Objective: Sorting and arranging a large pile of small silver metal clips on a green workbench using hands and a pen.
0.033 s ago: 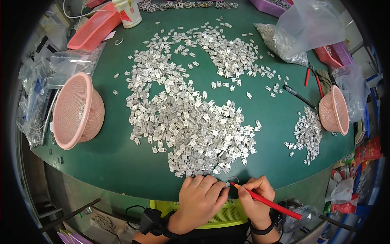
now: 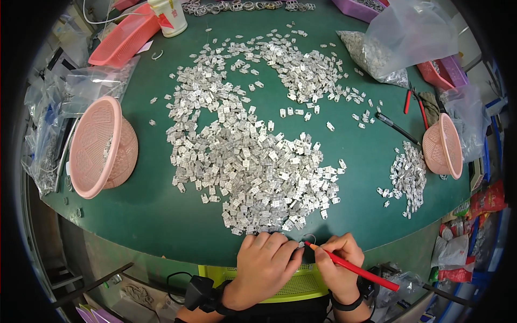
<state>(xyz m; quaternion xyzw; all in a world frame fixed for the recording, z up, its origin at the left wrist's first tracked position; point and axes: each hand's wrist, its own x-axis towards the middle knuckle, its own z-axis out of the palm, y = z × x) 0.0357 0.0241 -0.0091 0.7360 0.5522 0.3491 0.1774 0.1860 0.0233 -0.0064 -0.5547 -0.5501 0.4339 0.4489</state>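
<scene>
At the table's front edge my left hand (image 2: pixel 267 264) is closed, thumb and index finger pinching a small silvery metal tag (image 2: pixel 301 244). My right hand (image 2: pixel 340 265) grips a red pen-shaped tool (image 2: pixel 362 273) whose tip meets or nearly meets that tag; the exact contact is too small to make out. A thin curved ring (image 2: pixel 310 237) lies just beyond the tip. Right beyond my left fingers spreads a big heap of similar small silvery tags (image 2: pixel 253 172), each with a little hole or notch at one end.
A pink basket (image 2: pixel 129 156) stands tilted at left, a smaller one (image 2: pixel 431 148) at right by a smaller tag pile (image 2: pixel 408 177). A black pen (image 2: pixel 397 128), red-handled pliers (image 2: pixel 421 110) and a plastic bag of parts (image 2: pixel 371 56) lie far right. A yellow-green basket (image 2: pixel 293 288) sits below the edge.
</scene>
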